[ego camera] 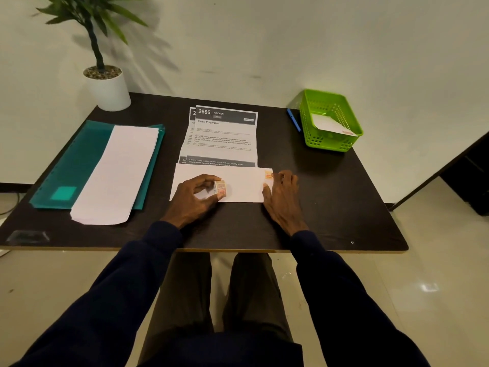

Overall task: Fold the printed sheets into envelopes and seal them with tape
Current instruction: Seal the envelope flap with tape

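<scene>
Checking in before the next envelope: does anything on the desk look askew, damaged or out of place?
Nothing stands out. The left hand holds the tape roll on the envelope; the right hand presses its taped end. The printed sheets lie creased from folding, with one offset behind the other.

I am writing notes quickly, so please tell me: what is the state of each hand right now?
Left hand: closed on the tape roll.
Right hand: open, fingers pressing the tape piece onto the folded paper.

Standing upper left: potted plant (105,72) | lying at left: teal folders (76,160) | sitting upper right: green basket (330,123), blue pen (293,120) just beside
</scene>
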